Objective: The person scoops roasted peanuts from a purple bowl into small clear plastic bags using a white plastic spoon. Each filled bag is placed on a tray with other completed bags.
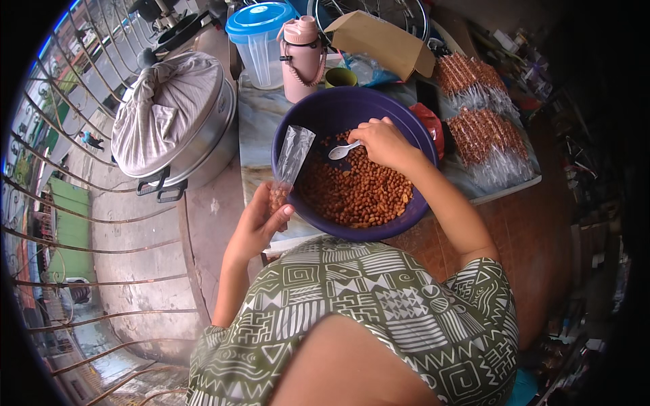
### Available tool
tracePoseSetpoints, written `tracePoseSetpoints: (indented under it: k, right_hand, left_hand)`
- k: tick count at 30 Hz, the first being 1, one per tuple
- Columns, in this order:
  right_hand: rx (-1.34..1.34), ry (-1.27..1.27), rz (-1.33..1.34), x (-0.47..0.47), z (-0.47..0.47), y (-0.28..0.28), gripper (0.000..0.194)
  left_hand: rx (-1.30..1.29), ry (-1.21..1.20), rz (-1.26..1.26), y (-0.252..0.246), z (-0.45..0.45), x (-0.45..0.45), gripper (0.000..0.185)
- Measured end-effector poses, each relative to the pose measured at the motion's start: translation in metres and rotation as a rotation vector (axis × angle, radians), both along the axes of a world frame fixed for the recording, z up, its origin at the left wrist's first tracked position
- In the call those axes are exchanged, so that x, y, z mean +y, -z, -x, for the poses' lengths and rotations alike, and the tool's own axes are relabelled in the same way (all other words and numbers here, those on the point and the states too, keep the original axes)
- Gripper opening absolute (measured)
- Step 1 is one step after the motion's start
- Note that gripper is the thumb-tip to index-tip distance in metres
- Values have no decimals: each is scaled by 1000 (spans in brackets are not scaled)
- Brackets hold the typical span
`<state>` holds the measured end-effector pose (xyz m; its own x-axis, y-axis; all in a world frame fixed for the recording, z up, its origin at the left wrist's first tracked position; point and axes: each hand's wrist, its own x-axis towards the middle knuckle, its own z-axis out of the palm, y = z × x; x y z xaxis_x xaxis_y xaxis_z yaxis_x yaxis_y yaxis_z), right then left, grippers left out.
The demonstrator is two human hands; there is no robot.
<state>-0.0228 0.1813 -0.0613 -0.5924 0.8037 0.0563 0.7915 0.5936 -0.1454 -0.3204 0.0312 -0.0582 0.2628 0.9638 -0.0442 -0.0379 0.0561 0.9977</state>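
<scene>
A purple plastic basin (355,234) at the table's front edge holds a heap of reddish-brown peanuts (363,190). My left hand (264,215), at the basin's left rim, holds a narrow clear plastic bag (296,152) upright, slightly tilted, with some peanuts in its lower end. Over the inside of the basin, my right hand (386,144) holds a small white plastic spoon (344,150) by its handle. The spoon's bowl is just above the peanuts and looks nearly empty. Filled bags of peanuts (485,134) lie in two piles on the table's right side.
Behind the basin stand a pink bottle (300,66), a blue-lidded container (261,51), a green cup (340,77) and an open cardboard box (381,43). A red plastic bag (429,127) touches the basin's right side. Large cloth-covered metal pots (203,152) stand left, beside a metal grille.
</scene>
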Motion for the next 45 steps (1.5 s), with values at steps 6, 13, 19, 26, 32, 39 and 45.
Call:
tracePoseSetpoints:
  k: [6, 13, 19, 26, 32, 39, 45]
  right_hand:
    - [135, -82, 173, 9, 35, 28, 22]
    - [266, -48, 600, 11, 13, -19, 21]
    - [393, -115, 609, 12, -17, -77, 21]
    - [450, -59, 464, -3, -27, -158, 23]
    - [375, -228, 291, 2, -18, -170, 22]
    - [322, -183, 179, -16, 1, -192, 20]
    - [224, -255, -148, -28, 4, -209, 19]
  left_hand:
    - [77, -40, 0, 2, 2, 0, 26]
    - [227, -48, -21, 5, 10, 2, 29]
    - [354, -40, -63, 1, 6, 4, 30]
    - [327, -9, -70, -3, 0, 7, 28]
    - [326, 34, -95, -4, -3, 10, 28]
    - [282, 31, -86, -9, -10, 10, 27]
    - [234, 42, -73, -19, -15, 12, 32]
